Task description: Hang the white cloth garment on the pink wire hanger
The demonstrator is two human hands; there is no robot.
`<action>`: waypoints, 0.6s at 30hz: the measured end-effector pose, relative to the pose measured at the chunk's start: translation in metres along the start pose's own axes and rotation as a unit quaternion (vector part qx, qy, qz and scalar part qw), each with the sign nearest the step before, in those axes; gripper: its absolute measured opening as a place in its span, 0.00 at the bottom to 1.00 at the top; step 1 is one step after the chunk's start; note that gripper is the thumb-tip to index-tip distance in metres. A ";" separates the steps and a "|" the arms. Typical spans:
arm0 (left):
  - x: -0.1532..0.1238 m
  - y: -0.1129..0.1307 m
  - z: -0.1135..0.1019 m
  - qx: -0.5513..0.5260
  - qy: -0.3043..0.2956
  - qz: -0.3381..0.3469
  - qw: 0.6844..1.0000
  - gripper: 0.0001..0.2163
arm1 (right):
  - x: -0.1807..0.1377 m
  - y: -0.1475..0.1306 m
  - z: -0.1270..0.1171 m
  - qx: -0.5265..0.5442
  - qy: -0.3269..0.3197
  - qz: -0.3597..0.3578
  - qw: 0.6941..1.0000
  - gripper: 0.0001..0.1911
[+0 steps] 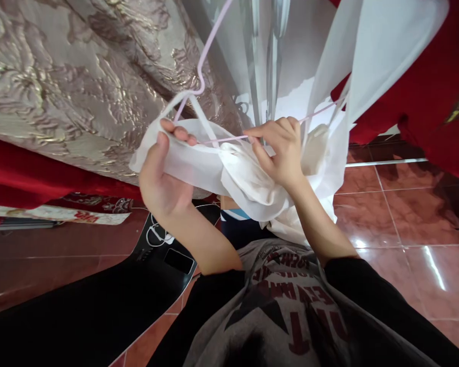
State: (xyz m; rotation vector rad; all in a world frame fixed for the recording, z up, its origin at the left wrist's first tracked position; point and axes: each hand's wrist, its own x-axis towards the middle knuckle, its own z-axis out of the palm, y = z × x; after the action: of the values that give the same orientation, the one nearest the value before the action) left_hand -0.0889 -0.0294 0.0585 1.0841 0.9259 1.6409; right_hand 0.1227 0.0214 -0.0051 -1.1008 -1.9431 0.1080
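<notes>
A thin lilac clothes hanger (204,63) carries a sheer white garment (202,165), with one strap looped near the hanger's bend. My left hand (164,183), palm turned up, curls its fingers around the hanger's left end, at the garment's upper edge. The thumb lies close to the fingertips, and some of the grip is hidden by the fabric. Along the hanger's straight lower bar, my right hand (279,148) pinches between thumb and forefinger. Cream lining (248,173) bunches below the bar between the hands, and more white cloth hangs over to the right.
Shiny embossed beige fabric (61,76) hangs at upper left, and red cloth (398,76) at right. A black chair-like surface (110,290) at lower left holds a phone (178,261) and a white cable (156,234). The floor (416,214) has reddish tiles.
</notes>
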 end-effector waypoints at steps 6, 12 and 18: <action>-0.010 -0.044 -0.046 -0.005 0.109 0.112 0.988 0.09 | 0.001 0.003 -0.002 0.007 -0.006 0.001 1.000 0.24; -0.007 -0.072 -0.011 0.015 0.081 0.035 0.996 0.18 | 0.004 -0.002 0.002 0.011 -0.002 0.013 1.000 0.27; 0.001 -0.082 0.069 -0.080 0.080 0.008 0.994 0.18 | 0.011 -0.015 -0.015 0.068 0.015 -0.018 0.997 0.20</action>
State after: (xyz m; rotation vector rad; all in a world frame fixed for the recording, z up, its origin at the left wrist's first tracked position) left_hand -0.0007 0.0016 0.0065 0.8628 0.8717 1.8030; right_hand 0.1206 0.0153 0.0179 -0.9720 -1.8999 0.1991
